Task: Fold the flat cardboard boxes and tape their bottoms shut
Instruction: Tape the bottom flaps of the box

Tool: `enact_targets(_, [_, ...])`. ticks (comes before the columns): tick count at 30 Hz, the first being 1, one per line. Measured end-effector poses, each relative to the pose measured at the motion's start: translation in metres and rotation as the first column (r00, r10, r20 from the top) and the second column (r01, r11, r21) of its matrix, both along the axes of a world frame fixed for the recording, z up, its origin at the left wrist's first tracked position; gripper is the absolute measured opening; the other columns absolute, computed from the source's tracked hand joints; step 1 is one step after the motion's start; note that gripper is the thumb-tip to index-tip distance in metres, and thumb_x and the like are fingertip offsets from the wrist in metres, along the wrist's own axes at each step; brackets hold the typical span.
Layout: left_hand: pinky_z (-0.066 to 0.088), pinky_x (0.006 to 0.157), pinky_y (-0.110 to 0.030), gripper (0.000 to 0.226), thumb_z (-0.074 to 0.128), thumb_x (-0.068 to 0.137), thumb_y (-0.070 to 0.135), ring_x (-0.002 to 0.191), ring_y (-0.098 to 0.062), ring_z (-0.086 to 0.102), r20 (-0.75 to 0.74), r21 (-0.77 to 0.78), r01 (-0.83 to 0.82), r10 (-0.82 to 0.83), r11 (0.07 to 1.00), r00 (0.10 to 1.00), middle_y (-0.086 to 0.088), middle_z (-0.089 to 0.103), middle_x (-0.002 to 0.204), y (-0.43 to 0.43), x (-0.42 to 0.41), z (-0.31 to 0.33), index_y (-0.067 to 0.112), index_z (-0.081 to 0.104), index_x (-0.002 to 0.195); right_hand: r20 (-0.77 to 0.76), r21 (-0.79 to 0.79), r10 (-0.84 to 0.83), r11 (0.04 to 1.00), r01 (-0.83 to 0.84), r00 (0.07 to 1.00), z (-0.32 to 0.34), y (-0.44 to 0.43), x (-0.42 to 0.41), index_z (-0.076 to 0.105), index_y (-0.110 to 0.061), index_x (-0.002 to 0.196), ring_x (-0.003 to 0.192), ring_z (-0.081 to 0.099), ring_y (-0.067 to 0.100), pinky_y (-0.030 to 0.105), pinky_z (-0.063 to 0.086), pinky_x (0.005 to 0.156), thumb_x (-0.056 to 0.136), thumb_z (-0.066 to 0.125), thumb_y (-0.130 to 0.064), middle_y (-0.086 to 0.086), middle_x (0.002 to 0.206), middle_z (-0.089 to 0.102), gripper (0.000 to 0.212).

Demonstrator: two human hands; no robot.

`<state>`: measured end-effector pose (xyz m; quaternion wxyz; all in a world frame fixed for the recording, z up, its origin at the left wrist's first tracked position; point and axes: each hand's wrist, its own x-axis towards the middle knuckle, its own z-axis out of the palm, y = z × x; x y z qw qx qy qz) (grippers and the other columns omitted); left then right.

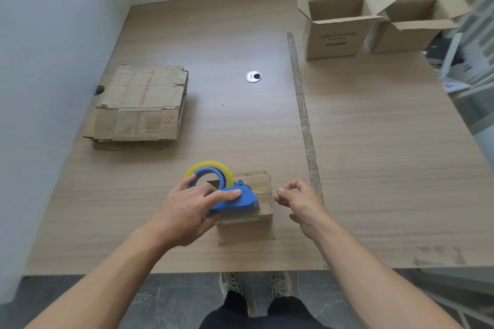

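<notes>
I find the small cardboard box (248,230) near the table's (374,168) front edge, flaps closed on top. The blue tape dispenser (240,201) (yellow-edged roll) rests on it, gripped by my left hand (189,211), fingers wrapped over its body. My right hand (299,200) hovers just beside the box's right side, fingers loosely curled, nothing visibly held. A flat cardboard stack (139,107) lies far left; two open boxes (336,21) stand far right.

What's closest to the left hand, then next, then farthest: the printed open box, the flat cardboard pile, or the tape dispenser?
1. Tape dispenser: gripped by the left hand.
2. Flat cardboard pile: farther back, on the left side.
3. Printed open box: far back, on the right.
</notes>
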<state>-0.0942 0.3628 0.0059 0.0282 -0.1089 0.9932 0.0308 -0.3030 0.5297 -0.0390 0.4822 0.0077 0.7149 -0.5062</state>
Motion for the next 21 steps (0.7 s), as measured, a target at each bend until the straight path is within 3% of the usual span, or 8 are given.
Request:
enact_targets(5, [0.034,0.111,-0.045,0.075,0.073,0.082,0.031,0.094,-0.014,0.065,0.011,0.009,0.0,0.0,1.0,1.0,0.011,0.061,0.099,0.001,0.0,0.0,0.047,0.034,0.144,0.004,0.054,0.019,0.998,-0.019,1.0,0.0,-0.004,0.003,0.053,-0.02,0.083,0.079,0.063,0.016,0.03,0.034,0.067,0.093,0.062,-0.016,0.001,0.077,0.071,0.014])
enact_targets(8, [0.035,0.11,-0.045,0.07,0.066,0.082,0.033,0.094,-0.015,0.064,0.006,0.008,-0.006,0.006,1.0,1.0,0.011,0.061,0.098,0.002,-0.001,0.0,0.047,0.035,0.143,0.106,0.061,-0.007,0.998,0.001,0.994,0.0,-0.007,0.005,0.054,-0.019,0.088,0.086,0.066,0.018,0.042,0.04,0.082,0.094,0.061,-0.018,-0.003,0.077,0.069,0.01])
enact_targets(12, [0.036,0.11,-0.045,0.068,0.06,0.081,0.035,0.094,-0.014,0.064,0.015,0.014,-0.014,0.014,1.0,1.0,0.012,0.06,0.097,0.003,-0.002,0.002,0.047,0.034,0.142,0.106,0.076,-0.026,0.997,0.018,0.994,0.004,-0.01,0.006,0.054,-0.018,0.099,0.085,0.066,0.018,0.055,0.041,0.093,0.092,0.062,-0.019,-0.002,0.078,0.067,0.011])
enact_targets(16, [0.035,0.11,-0.044,0.07,0.061,0.081,0.034,0.094,-0.014,0.064,0.004,0.01,-0.015,0.015,1.0,1.0,0.012,0.06,0.097,0.002,-0.002,0.003,0.048,0.031,0.143,0.161,0.166,0.119,0.975,-0.146,0.98,-0.001,-0.004,0.009,0.052,-0.022,0.108,0.096,0.064,0.021,0.053,0.048,0.086,0.096,0.057,-0.043,0.003,0.102,0.064,0.025])
enact_targets(18, [0.035,0.109,-0.044,0.076,0.07,0.08,0.03,0.093,-0.014,0.065,-0.002,0.006,-0.003,0.003,1.0,1.0,0.012,0.06,0.096,0.002,-0.001,0.001,0.048,0.032,0.143,0.043,0.137,0.157,0.977,-0.161,0.987,-0.009,-0.001,0.006,0.055,-0.024,0.103,0.095,0.063,0.019,0.048,0.05,0.083,0.095,0.059,-0.043,0.001,0.102,0.064,0.021])
enact_targets(21, [0.033,0.11,-0.043,0.08,0.073,0.079,0.028,0.094,-0.015,0.065,-0.011,0.024,-0.001,0.001,1.0,1.0,0.011,0.06,0.098,0.001,-0.001,0.001,0.049,0.029,0.143,-0.197,0.004,0.215,0.976,-0.219,0.957,-0.012,0.0,0.003,0.062,-0.027,0.095,0.088,0.059,0.014,0.035,0.048,0.077,0.096,0.06,-0.03,-0.007,0.086,0.064,0.004])
